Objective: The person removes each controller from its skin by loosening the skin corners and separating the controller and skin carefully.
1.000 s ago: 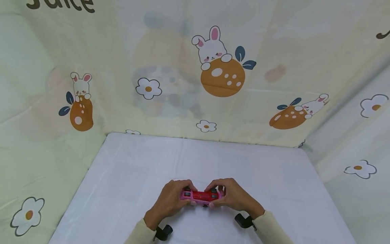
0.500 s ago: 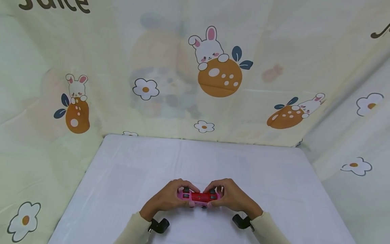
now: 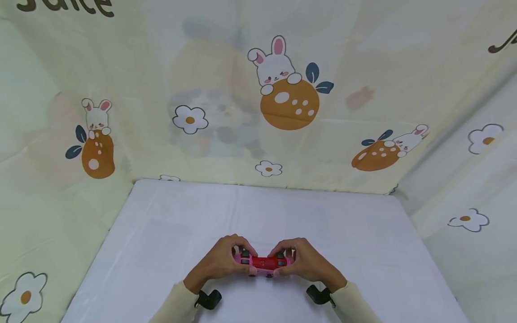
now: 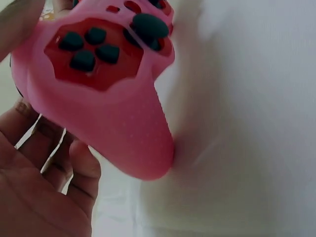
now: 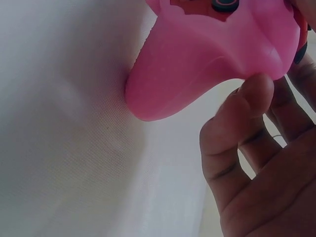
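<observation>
Left grip [image 3: 223,259] opposite right [image 3: 303,260], controller [image 3: 262,263] between

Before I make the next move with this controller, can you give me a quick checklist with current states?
1. Left hand gripping the controller: ok, fingers and thumb at its left end.
2. Right hand gripping: ok, at the other end.
3. Pink cover over both handles: ok.
4. Direction buttons uncovered: ok, exposed through the cutout.
5. Right-side face buttons uncovered: cannot tell, mostly out of frame.
6. Cover fully seated all round: cannot tell, hands hide parts.
</observation>
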`<act>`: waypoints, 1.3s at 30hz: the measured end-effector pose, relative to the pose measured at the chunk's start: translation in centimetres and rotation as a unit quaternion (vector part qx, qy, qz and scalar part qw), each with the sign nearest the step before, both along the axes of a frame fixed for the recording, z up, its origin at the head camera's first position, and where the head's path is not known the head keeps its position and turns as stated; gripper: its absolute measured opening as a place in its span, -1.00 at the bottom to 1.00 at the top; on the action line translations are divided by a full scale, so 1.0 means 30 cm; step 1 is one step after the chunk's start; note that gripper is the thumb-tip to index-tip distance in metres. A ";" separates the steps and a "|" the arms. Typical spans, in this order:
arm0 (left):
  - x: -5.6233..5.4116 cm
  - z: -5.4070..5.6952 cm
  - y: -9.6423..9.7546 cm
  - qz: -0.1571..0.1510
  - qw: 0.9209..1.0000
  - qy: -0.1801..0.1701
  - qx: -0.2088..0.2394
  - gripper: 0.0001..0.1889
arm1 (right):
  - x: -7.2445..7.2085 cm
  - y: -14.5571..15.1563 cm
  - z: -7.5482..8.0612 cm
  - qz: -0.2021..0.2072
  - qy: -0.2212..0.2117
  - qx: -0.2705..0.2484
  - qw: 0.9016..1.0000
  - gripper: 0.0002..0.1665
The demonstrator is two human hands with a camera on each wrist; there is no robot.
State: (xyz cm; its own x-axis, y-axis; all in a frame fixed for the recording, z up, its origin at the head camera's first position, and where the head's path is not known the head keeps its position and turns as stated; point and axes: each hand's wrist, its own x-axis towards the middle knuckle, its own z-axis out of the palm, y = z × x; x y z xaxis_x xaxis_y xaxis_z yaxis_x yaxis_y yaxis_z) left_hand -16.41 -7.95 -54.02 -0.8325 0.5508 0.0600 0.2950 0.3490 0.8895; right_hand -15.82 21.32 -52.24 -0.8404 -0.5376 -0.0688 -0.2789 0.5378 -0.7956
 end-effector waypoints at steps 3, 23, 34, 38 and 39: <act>-0.013 -0.005 -0.001 -0.025 1.000 0.006 0.005 -0.66 | 0.003 0.002 -0.001 0.001 -0.009 -0.001 1.000 -0.62; -0.064 -0.023 0.039 -0.101 0.994 -0.031 0.002 -0.54 | 0.018 0.004 -0.012 0.005 -0.005 -0.028 1.000 -0.56; -0.047 0.002 0.043 -0.121 0.984 -0.124 0.030 -0.48 | 0.020 -0.005 -0.008 0.010 0.001 -0.024 1.000 -0.55; -0.033 -0.004 0.047 -0.094 0.987 -0.118 0.051 -0.49 | 0.024 -0.006 -0.007 0.006 0.003 -0.027 1.000 -0.56; -0.028 -0.007 0.048 -0.082 0.989 -0.110 0.053 -0.48 | 0.024 -0.005 -0.008 0.006 0.003 -0.028 1.000 -0.57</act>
State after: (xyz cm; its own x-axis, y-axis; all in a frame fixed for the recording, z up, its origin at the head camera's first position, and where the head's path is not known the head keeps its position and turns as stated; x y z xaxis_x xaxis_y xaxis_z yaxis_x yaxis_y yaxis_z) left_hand -17.25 -6.52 -54.23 -0.7314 0.6803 -0.0473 0.1360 0.2135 0.9674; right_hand -15.09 21.15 -52.47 -0.8344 -0.5502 -0.0336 -0.2899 0.4898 -0.8222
